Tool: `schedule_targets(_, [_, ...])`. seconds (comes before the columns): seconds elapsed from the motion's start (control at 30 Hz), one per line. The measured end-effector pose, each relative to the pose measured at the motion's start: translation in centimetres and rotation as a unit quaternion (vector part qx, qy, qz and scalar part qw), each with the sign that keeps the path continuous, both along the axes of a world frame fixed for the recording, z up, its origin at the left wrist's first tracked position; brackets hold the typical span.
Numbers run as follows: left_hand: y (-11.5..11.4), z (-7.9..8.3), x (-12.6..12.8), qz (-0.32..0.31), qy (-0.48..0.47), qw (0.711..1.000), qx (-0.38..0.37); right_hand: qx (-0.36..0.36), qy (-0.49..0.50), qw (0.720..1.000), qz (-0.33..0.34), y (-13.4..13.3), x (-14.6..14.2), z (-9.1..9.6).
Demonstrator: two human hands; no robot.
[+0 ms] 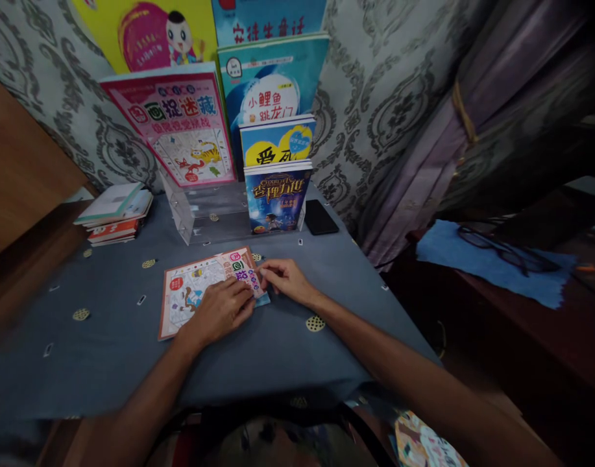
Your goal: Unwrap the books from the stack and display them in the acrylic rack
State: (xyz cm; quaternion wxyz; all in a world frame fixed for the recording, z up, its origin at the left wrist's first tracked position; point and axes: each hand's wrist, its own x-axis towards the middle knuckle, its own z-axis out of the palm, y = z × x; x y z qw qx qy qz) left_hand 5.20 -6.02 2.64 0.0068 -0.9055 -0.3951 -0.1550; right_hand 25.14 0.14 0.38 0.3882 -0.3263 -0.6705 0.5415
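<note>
A picture book (180, 298) with an orange-brown border lies face up and turned sideways on the cloth-covered table. A strip of blue (264, 300) shows from under its right edge; I cannot tell whether it is another book. My left hand (228, 303) rests across the cover, fingers laid over it and slightly bent. At the book's right edge is my right hand (288, 280), its thumb and index finger pinched together at the edge. The other fingers of that hand are curled in, and the fingertips' exact hold is partly hidden.
Behind the book stands a clear acrylic rack (214, 224) holding upright books, including a pink one (180, 130) and a dark blue one (279, 201). A black phone (320, 217) lies right of it. Stacked books (117, 211) sit at left. Glasses (514, 250) rest on a blue cloth (438, 243) at right.
</note>
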Motion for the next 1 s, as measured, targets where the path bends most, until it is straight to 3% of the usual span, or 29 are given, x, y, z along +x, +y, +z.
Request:
schedule_targets(0.1, [-0.2,0.1,0.0,0.0,0.025,1.0,0.002,0.005,-0.027,0.999,0.032,-0.4,0.0,0.1])
schedule_targets(0.2, [-0.4,0.2,-1.7,0.009,0.036,0.999,-0.016,0.029,-0.066,0.996,0.05,-0.8,0.1,0.3])
schedule_targets(0.27, [-0.7,0.1,-4.1,0.077,0.052,0.995,-0.019,0.057,-0.091,0.993,0.047,-0.9,0.1,0.4])
schedule_targets(0.37, [-1.6,-0.7,-8.4,0.273,0.073,0.959,-0.014,0.124,-0.145,0.981,0.032,-1.1,0.2,0.8])
schedule_targets(0.47, [-2.9,-1.3,-10.7,0.328,0.061,0.941,-0.049,0.169,-0.191,0.967,0.014,-1.2,0.2,1.2])
schedule_targets(0.57, [-4.0,-0.7,-9.7,0.349,0.062,0.934,-0.053,0.182,-0.227,0.957,-0.01,-1.1,0.5,1.5])
schedule_targets(0.8, [-4.9,3.3,-3.7,0.375,0.123,0.912,-0.108,0.209,-0.36,0.901,-0.125,0.3,1.9,1.8])
schedule_targets(0.9, [-5.2,4.0,-2.4,0.359,0.139,0.913,-0.133,0.219,-0.385,0.882,-0.16,1.1,2.5,1.7])
schedule_targets(1.0, [-5.6,4.3,-1.7,0.321,0.136,0.927,-0.14,0.233,-0.373,0.881,-0.174,1.6,2.6,1.3])
